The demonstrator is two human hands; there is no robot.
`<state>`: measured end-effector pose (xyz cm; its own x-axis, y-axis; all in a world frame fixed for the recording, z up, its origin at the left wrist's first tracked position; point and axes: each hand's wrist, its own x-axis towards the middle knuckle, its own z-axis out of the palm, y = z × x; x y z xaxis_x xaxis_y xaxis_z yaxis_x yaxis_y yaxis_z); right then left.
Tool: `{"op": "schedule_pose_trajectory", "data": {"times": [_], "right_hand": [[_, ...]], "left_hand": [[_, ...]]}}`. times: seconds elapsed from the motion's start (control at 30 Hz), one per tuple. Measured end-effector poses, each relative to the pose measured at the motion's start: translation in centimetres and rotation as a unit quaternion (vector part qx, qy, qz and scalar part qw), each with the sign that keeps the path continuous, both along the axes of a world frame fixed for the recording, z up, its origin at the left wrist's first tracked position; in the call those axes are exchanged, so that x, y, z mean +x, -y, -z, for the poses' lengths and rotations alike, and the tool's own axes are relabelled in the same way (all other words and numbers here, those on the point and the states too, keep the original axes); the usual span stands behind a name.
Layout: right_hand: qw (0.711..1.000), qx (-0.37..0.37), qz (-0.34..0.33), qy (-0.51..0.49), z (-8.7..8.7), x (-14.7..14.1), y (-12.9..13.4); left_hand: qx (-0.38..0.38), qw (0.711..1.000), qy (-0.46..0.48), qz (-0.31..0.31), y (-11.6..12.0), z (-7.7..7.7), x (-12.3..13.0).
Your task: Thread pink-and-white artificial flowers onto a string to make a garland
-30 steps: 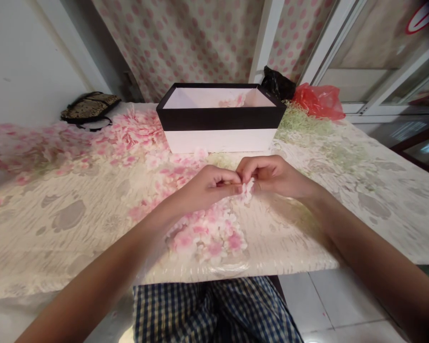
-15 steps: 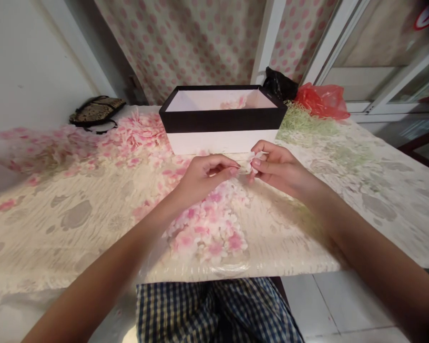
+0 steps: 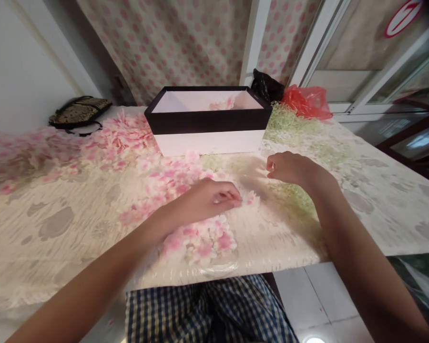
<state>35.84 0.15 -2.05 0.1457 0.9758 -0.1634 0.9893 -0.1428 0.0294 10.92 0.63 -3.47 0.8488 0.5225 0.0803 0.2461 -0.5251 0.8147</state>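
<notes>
Left fingers (image 3: 229, 200) curled over pink-and-white artificial petals (image 3: 250, 199) at frame centre, hold unclear; right fingers (image 3: 270, 166) curled, empty-looking; arm-brush scatter risk.

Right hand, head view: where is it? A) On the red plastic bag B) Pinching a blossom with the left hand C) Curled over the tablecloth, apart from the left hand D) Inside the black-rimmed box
C. The right hand sits curled over the tablecloth, clearly separated from the left hand, which is at the blossoms.
</notes>
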Motion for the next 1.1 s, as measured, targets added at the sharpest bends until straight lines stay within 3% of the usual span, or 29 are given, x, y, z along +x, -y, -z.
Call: {"op": "schedule_pose_trajectory", "data": {"times": [0.1, 0.17, 0.23, 0.33, 0.43, 0.6, 0.73, 0.87, 1.0, 1.1], "right_hand": [[1.0, -0.009, 0.001, 0.015, 0.2, -0.4, 0.1], [1.0, -0.012, -0.006, 0.019, 0.2, -0.7, 0.1], [1.0, -0.017, -0.015, 0.021, 0.1, -0.9, 0.3], [0.999, -0.018, -0.028, 0.02, -0.1, -1.3, 0.4], [0.999, -0.002, -0.039, 0.006, -0.2, -1.5, 0.3], [0.998, 0.022, -0.051, -0.035, 0.3, -1.2, -0.2], [0.993, 0.027, -0.078, -0.08, 0.9, -0.9, -0.2], [0.986, 0.03, -0.108, -0.127, 0.7, -1.4, 0.1], [0.95, 0.047, -0.187, -0.247, 0.1, -2.3, 0.5], [0.91, 0.072, -0.235, -0.333, -0.1, -2.7, 0.7]], "left_hand": [[0.005, 0.997, -0.03, 0.076, 0.5, -0.3, 0.0], [0.029, 0.996, -0.024, 0.085, 0.5, -0.5, 0.0], [0.102, 0.994, -0.018, 0.041, 0.1, -0.6, 0.0], [0.241, 0.968, -0.046, -0.055, -0.8, -0.5, -0.2], [0.296, 0.95, -0.077, -0.068, -1.5, -0.1, -0.6], [0.294, 0.95, -0.1, -0.034, -1.8, 0.5, -0.8], [0.267, 0.96, -0.053, -0.064, -2.0, 0.5, -0.6], [0.186, 0.977, 0.01, -0.108, -2.0, 0.1, -0.5], [0.101, 0.982, 0.035, -0.154, -1.7, -0.4, -0.4], [0.083, 0.98, 0.052, -0.172, -1.6, -0.6, -0.4]]}}
